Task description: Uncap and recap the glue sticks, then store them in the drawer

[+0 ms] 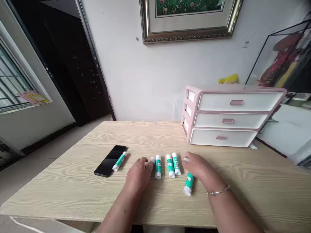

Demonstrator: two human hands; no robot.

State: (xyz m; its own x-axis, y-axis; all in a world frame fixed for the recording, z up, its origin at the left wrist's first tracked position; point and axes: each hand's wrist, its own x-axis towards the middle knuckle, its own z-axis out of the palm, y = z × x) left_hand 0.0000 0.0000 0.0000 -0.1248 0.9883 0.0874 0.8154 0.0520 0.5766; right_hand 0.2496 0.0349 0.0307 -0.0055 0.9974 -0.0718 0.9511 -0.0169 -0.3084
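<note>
Left hand (139,171) curled over one glue stick (152,160), right hand (199,168) covered another glue stick (189,183), grips unclear; three sticks (170,165) lay aligned between, sixth stick (120,161) on the phone (108,161)

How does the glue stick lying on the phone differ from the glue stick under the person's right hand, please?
The glue stick on the phone rests slanted on the edge of the black phone; the glue stick under the right hand lies on the bare table. The first is fully visible and untouched; the second is partly covered by the right hand. Both are teal and white and lie on their sides.
</note>
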